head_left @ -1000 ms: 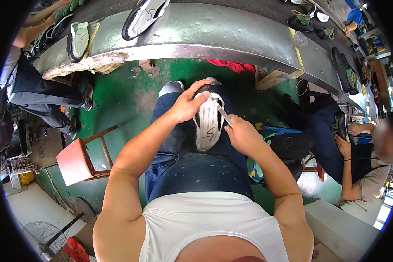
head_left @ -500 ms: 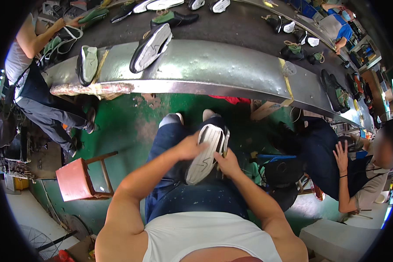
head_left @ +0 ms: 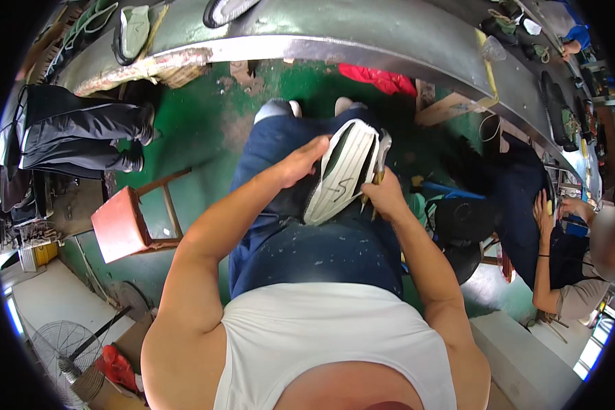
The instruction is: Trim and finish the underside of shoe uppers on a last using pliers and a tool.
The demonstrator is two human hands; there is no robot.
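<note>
A shoe upper on its last [head_left: 344, 174] lies bottom up over my lap, its pale underside showing a dark pen mark and its sides black. My left hand [head_left: 303, 162] grips its left edge, fingers near the far end and partly hidden. Along the opposite edge, my right hand [head_left: 385, 194] is closed round the handles of metal pincers [head_left: 383, 148], whose head points away from me beside the shoe. The dark blue apron [head_left: 314, 256] under the shoe has small pale specks.
Ahead runs a metal-edged workbench [head_left: 362, 34] with more shoes, one a pale-soled shoe [head_left: 134, 31]. A red stool [head_left: 121, 225] stands left, a fan [head_left: 61, 355] lower left. One person [head_left: 89, 133] stands left; another [head_left: 560, 256] sits right. Red cloth [head_left: 379, 78] lies under the bench.
My view has tilted down toward my lap, so less of the bench shows. My left hand has shifted from across the underside to the shoe's left edge. The pincers now show more plainly.
</note>
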